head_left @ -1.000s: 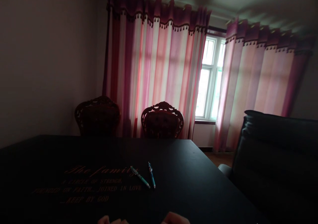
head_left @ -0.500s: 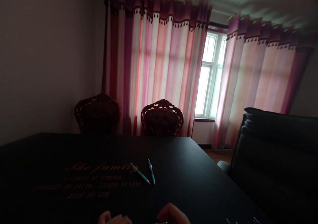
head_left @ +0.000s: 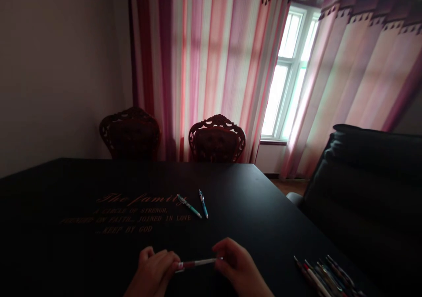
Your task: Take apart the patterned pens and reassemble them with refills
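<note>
Low in the middle of the head view, a slim pen [head_left: 194, 263] lies sideways between my two hands. Its left part is dark red with a clip; the part toward the right is pale and thin. My left hand [head_left: 156, 266] is closed around the red end. At the other end, my right hand [head_left: 235, 262] has its thumb and curled fingers round the tip, the forefinger raised a little above it. Beyond the hands, a green patterned pen [head_left: 189, 206] and a blue patterned pen [head_left: 203, 204] lie on the black table [head_left: 257, 226].
A group of several pens [head_left: 325, 275] lies at the table's lower right. Two carved chairs [head_left: 130, 134] stand along the far edge, and a black leather chair [head_left: 372, 191] is at the right. Behind hang striped curtains [head_left: 214, 68] beside a bright window [head_left: 280, 99].
The view has tilted down, so the hands, the pen between them and the pens at lower right now show more fully. The two patterned pens have stayed in place on the table.
</note>
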A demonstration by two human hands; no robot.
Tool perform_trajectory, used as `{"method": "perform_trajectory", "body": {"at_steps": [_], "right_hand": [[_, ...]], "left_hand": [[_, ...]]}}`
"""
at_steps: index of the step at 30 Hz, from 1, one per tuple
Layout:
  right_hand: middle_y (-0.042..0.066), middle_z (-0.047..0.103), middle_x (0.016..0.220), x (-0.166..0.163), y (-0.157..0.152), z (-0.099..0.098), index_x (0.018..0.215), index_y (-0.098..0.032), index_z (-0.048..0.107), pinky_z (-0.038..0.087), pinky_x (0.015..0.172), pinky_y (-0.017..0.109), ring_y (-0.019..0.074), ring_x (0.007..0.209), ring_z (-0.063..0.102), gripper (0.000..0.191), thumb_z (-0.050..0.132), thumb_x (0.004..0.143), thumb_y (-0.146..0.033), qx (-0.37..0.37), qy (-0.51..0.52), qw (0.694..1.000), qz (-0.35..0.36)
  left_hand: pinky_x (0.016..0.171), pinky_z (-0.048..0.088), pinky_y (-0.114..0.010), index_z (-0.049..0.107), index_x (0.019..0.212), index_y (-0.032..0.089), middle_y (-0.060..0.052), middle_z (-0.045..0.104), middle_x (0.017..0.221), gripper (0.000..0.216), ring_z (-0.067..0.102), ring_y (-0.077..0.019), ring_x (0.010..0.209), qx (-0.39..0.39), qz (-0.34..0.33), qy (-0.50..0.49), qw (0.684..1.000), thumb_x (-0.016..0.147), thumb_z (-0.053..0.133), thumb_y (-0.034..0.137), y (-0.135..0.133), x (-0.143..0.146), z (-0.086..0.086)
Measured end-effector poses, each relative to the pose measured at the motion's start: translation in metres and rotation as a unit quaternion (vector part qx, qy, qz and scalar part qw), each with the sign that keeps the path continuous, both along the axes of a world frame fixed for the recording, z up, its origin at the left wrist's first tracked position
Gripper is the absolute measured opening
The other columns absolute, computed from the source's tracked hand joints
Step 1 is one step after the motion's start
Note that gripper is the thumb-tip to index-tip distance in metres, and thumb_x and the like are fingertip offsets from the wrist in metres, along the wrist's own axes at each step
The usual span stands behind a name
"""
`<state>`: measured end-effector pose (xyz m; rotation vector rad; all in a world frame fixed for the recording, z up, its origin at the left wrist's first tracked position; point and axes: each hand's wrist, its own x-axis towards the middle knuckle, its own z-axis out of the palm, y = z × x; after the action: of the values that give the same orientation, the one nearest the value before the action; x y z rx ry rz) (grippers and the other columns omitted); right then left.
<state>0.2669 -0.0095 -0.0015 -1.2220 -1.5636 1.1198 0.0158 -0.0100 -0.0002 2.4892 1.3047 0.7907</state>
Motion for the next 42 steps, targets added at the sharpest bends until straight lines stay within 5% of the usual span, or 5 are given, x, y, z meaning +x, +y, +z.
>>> {"method": "perform_trajectory", "body": {"at_steps": [12, 23, 30, 34, 42], "right_hand": [[0.003, 0.067, 0.081, 0.008, 0.000, -0.002, 0.087, -0.017, 0.071, 0.044, 0.069, 0.028, 0.0179, 0.076, 0.059, 0.019, 0.070, 0.075, -0.032, 0.005, 0.011, 1.000, -0.020], [0.002, 0.063, 0.075, 0.037, 0.013, 0.014, 0.085, -0.016, 0.070, 0.041, 0.063, 0.026, 0.0164, 0.069, 0.055, 0.038, 0.065, 0.081, -0.053, 0.052, 0.010, 0.996, -0.074], [0.002, 0.064, 0.074, 0.021, -0.001, 0.023, 0.089, -0.018, 0.072, 0.041, 0.063, 0.027, 0.0168, 0.069, 0.055, 0.029, 0.062, 0.086, -0.045, 0.088, -0.063, 0.992, -0.062], [0.002, 0.065, 0.078, 0.012, -0.007, 0.025, 0.091, -0.020, 0.073, 0.042, 0.067, 0.027, 0.0176, 0.073, 0.057, 0.021, 0.063, 0.086, -0.038, 0.096, -0.073, 0.992, -0.036], [0.002, 0.068, 0.080, 0.005, -0.010, 0.018, 0.089, -0.019, 0.073, 0.043, 0.067, 0.027, 0.0178, 0.075, 0.059, 0.017, 0.063, 0.086, -0.032, 0.091, -0.083, 0.992, -0.013]], "left_hand": [[0.082, 0.035, -0.032, 0.062, 0.087, 0.025, 0.005, 0.068, 0.078, 0.025, 0.060, -0.0147, 0.071, -0.031, 0.024, -0.003, 0.999, 0.100, 0.042, 0.035, -0.002, -0.001, 0.005], [0.086, 0.033, -0.043, 0.061, 0.093, 0.026, 0.001, 0.068, 0.093, 0.021, 0.060, -0.0202, 0.089, -0.049, 0.115, 0.022, 0.992, 0.097, 0.043, 0.036, 0.011, -0.011, 0.005], [0.089, 0.034, -0.043, 0.060, 0.104, 0.027, -0.002, 0.066, 0.104, 0.015, 0.057, -0.0221, 0.098, -0.012, 0.101, 0.027, 0.994, 0.093, 0.051, 0.029, 0.007, -0.011, 0.001], [0.092, 0.035, -0.041, 0.061, 0.108, 0.028, -0.003, 0.063, 0.113, 0.017, 0.055, -0.0229, 0.106, 0.009, 0.039, 0.023, 0.999, 0.093, 0.054, 0.031, 0.001, -0.005, 0.004], [0.097, 0.031, -0.048, 0.063, 0.089, 0.026, -0.003, 0.062, 0.118, 0.011, 0.052, -0.0260, 0.115, 0.000, -0.017, 0.059, 0.998, 0.088, 0.057, 0.017, -0.008, 0.001, 0.016]]}}
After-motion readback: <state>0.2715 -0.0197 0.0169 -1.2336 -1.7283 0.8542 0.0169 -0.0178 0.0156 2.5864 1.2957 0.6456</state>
